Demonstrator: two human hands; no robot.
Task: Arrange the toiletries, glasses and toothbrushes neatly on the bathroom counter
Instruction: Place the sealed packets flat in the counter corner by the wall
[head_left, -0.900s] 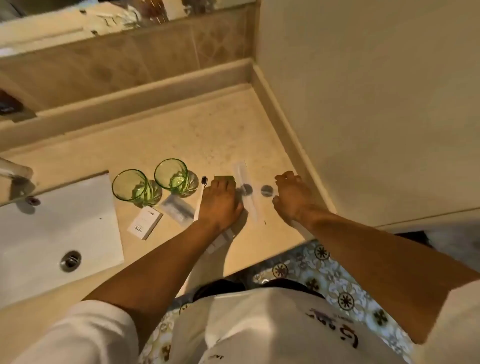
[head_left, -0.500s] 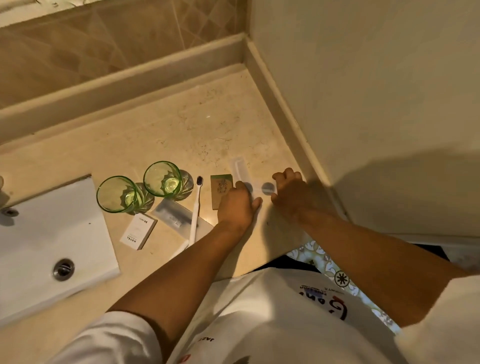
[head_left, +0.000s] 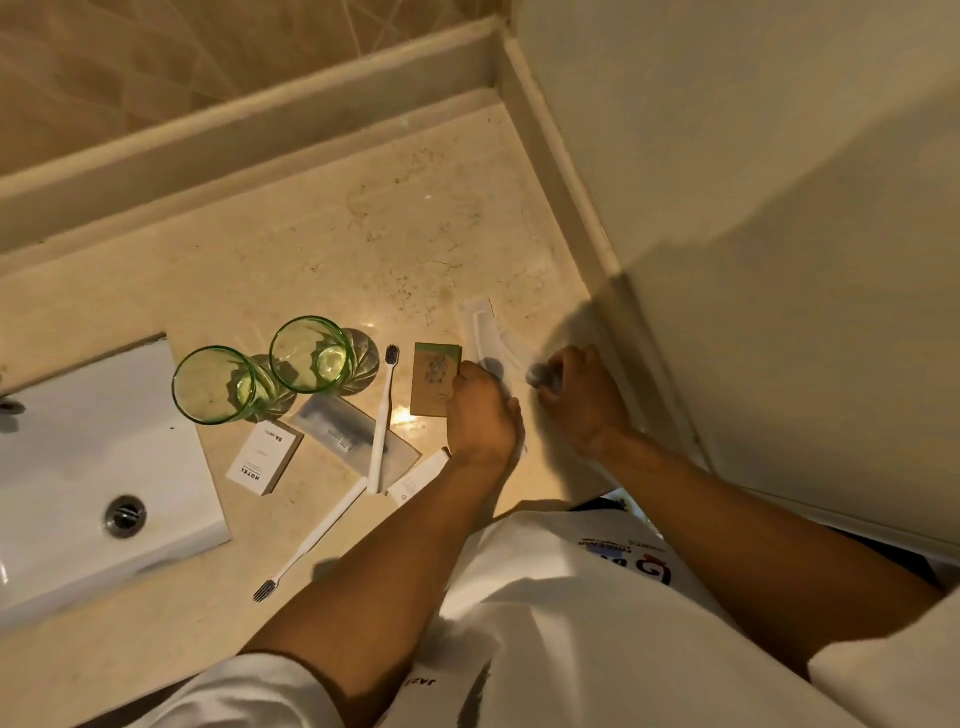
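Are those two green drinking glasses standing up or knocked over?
Both stand upright: the left green glass and the right green glass show round open rims facing up, bases on the beige counter.

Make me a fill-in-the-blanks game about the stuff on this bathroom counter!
1. The number of green glasses standing beside the sink is ____.
2. The little white box has the word ____ printed on it.
3. Both toothbrushes have handles coloured ____.
4. The left hand touches the clear packet right beside a small card coloured ____.

Missing words: two; HOTEL; white; green
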